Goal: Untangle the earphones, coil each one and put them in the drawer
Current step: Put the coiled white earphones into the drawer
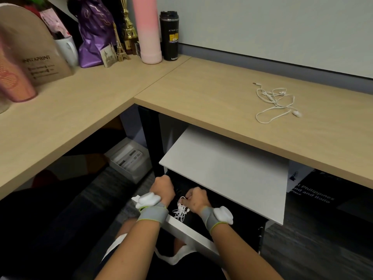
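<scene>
An L-shaped wooden desk [113,93] runs along a pale wall. In its far left corner stand a tall pink bottle [148,29] and, just to its right, a black travel tumbler [169,35]. Left of the bottle are a gold trophy [129,27], a small Eiffel Tower model [120,45] and a purple foil bag [94,31]. A white mug [67,49] sits behind a brown paper bag [32,47] printed "INSTAPRINT", near the left edge, with a pink patterned cup [12,77] in front. Under the desk, on the floor, lies an open white box [129,158] of small items
</scene>
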A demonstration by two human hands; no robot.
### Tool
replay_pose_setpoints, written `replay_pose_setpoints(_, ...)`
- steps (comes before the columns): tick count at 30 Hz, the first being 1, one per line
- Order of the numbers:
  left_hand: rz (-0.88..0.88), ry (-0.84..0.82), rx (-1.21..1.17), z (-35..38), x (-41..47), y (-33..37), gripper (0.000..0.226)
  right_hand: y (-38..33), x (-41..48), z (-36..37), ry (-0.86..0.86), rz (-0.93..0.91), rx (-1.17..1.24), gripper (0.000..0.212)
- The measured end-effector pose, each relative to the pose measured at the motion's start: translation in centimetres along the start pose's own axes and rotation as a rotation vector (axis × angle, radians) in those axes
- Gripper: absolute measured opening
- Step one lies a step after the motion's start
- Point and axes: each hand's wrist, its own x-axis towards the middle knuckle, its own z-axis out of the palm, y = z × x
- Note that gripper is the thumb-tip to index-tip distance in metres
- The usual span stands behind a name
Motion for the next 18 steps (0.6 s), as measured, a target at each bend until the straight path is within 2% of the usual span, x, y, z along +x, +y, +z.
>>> replay_pose_setpoints(3, 0.002, -0.018, -0.03, -1.0, 0.5, -0.1, 0.028, -0.2, 0.1, -0.4, -0.003, 0.001, -0.021, 0.042)
replay_pose_setpoints(8, 0.013, -0.033, -0.009, -1.5, 0.6, -0.2, 0.03, -0.6, -0.1, -0.7, -0.018, 0.035, -0.065, 0.029)
replay_pose_setpoints(14, -0.012, -0.089, 0.141, -0.2, -0.4, -0.7, 0.031, -0.5, -0.7, -0.5, -0.084, 0.054, -0.18, 0.033)
replay_pose_setpoints(18, 0.008, -0.093, 0.141, -1.0, -1.3, 0.1, 0.031, -2.1, -1.8, -1.8, -0.145, 0.008, -0.288, 0.036)
